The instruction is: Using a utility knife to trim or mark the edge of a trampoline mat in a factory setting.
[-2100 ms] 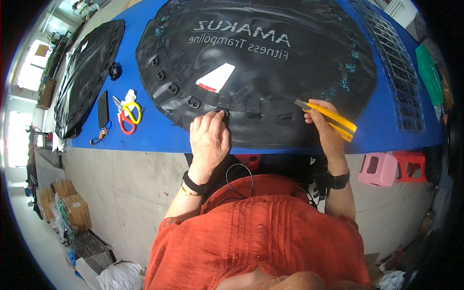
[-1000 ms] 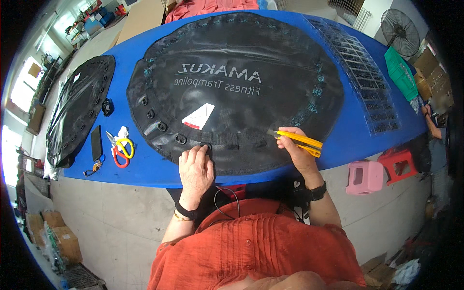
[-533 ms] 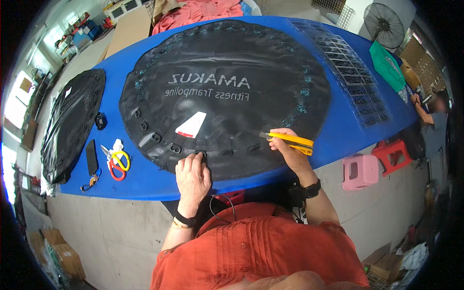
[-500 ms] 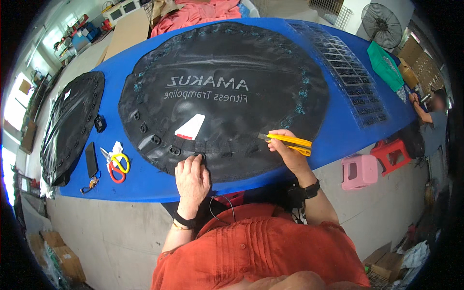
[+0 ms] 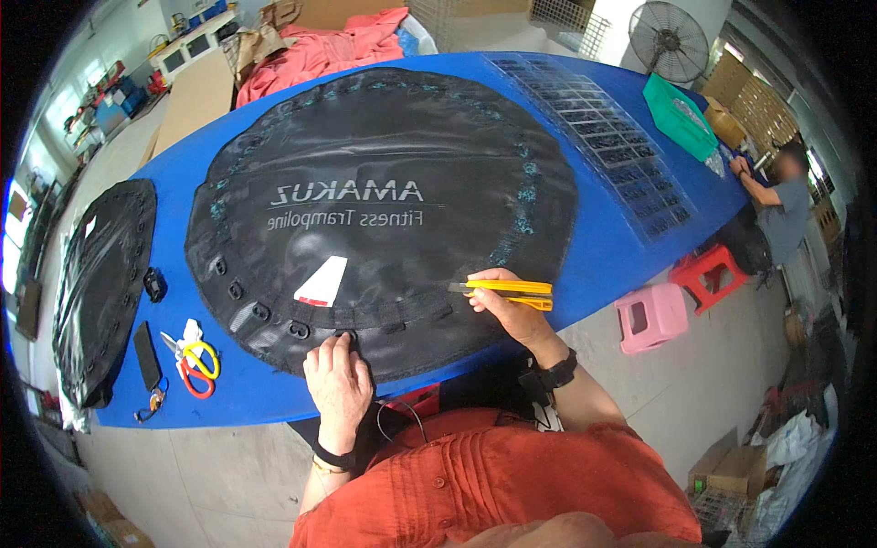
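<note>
A large round black trampoline mat [image 5: 365, 269] with pale printed lettering lies on the blue table, its print mirrored. Small black plastic rings [image 5: 299, 330] sit in webbing loops along its near left edge. My left hand [image 5: 338, 379] rests on the near edge, its fingertips closed around one such black piece, which they partly cover. My right hand [image 5: 513, 315] grips a yellow utility knife [image 5: 512, 294] above the mat's near right part. The knife's blade is out and points left. A white paper label with a red strip [image 5: 322, 282] lies on the mat.
Left of the mat are red-and-yellow-handled scissors [image 5: 196, 365], a black flat object [image 5: 146, 356] and another black mat [image 5: 105, 283]. A clear divided tray [image 5: 603, 137] and green bin [image 5: 678, 119] stand at right. Beyond are stools [image 5: 650, 317], a fan [image 5: 668, 42] and another person [image 5: 784, 205].
The whole view has shifted, so the table and mat appear further left and lower. My hands keep about the same places over the mat, the knife still in the right one.
</note>
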A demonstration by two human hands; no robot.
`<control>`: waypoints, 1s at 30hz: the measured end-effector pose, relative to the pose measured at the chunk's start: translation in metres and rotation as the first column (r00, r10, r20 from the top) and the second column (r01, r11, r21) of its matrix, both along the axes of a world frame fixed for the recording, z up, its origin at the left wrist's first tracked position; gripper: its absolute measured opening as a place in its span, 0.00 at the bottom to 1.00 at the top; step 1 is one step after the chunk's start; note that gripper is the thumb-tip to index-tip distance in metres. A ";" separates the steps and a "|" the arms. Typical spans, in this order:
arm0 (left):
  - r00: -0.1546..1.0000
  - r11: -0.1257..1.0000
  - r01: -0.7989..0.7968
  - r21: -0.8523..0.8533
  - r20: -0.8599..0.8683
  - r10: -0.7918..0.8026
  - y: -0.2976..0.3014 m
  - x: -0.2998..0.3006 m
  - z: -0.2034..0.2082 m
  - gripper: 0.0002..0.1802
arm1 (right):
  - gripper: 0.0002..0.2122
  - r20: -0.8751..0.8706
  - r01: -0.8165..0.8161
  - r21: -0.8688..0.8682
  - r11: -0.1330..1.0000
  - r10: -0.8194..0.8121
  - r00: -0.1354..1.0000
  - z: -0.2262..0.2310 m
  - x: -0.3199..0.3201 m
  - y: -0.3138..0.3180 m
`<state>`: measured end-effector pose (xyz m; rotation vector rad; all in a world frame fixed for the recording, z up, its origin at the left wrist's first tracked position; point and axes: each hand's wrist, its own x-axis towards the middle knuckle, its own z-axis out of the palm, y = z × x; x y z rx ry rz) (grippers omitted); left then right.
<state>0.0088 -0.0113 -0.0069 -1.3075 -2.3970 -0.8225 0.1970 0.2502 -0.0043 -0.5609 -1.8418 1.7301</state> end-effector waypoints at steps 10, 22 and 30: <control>0.999 0.999 0.046 -0.025 -0.003 -0.046 0.002 -0.007 -0.003 0.22 | 0.13 -0.031 0.018 -0.072 0.997 -0.020 0.999 -0.003 0.001 0.003; 0.981 0.979 0.181 -0.094 0.086 -0.173 -0.007 -0.018 -0.003 0.25 | 0.14 -0.040 0.090 -0.184 0.979 -0.099 0.994 -0.005 0.000 0.000; 0.990 0.990 0.124 -0.068 0.076 -0.119 -0.004 -0.013 0.004 0.22 | 0.15 -0.040 0.040 -0.181 0.983 -0.048 0.998 -0.009 -0.001 0.001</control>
